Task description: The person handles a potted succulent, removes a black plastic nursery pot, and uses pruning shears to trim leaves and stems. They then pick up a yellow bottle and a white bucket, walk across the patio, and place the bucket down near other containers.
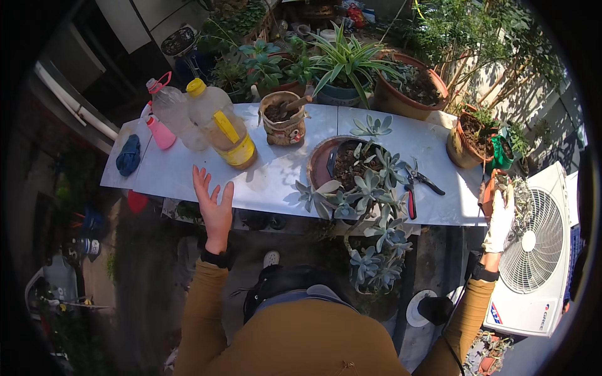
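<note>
Bare and with its fingers spread, my left hand (pixel 214 207) hangs over the front edge of the white table (pixel 282 188), below a large yellow-capped plastic bottle (pixel 207 117). At the far right my right hand (pixel 500 221), in a white glove, lies against a small orange pot (pixel 489 192) with a trailing plant (pixel 518 207). Whether its fingers grip the pot cannot be seen. Between the hands, a potted succulent (pixel 371 183) stands in a brown saucer (pixel 320 164), its stems drooping past the table edge. Pruning shears (pixel 417 185) with red and black handles lie beside it.
A soil-filled pot (pixel 282 127) holds a wooden-handled tool. Left are a pink spray bottle (pixel 161 134), a clear bottle (pixel 178 113) and a blue cloth-like item (pixel 128 155). Large potted plants (pixel 345 70) line the back. An air-conditioner unit (pixel 529 277) stands right.
</note>
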`<state>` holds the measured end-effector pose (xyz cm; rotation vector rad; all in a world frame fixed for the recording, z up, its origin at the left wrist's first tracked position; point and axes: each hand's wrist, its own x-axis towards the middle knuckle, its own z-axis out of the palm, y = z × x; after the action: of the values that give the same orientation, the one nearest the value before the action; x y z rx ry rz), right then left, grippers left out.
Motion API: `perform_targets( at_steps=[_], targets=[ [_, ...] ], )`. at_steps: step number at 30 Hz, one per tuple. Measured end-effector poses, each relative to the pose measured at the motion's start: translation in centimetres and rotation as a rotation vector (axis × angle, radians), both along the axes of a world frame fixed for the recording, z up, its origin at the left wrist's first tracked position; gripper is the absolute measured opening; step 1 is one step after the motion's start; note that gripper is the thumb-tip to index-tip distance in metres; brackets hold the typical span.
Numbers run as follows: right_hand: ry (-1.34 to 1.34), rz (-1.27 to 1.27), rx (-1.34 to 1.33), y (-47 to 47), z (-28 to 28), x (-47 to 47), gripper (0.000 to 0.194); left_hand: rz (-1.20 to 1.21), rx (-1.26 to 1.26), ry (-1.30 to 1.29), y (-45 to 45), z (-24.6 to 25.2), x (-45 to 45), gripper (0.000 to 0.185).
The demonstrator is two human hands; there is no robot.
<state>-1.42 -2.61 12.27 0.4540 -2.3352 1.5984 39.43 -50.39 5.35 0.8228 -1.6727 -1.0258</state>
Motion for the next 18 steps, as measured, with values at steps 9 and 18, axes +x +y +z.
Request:
perform_targets(
  at_steps=[9, 18],
  targets=[
    [0.022, 0.85, 0.275, -26.0, 9.6, 27.6, 0.055, -0.15, -0.008, 0.177, -9.0, 2.9, 1.8, 0.079],
    [-0.209, 0.691, -0.018, -53.3, -1.7, 27.9, 0.059, -0.459, -0.402, 0.0, -19.0, 10.9, 1.3, 0.063]
  ],
)
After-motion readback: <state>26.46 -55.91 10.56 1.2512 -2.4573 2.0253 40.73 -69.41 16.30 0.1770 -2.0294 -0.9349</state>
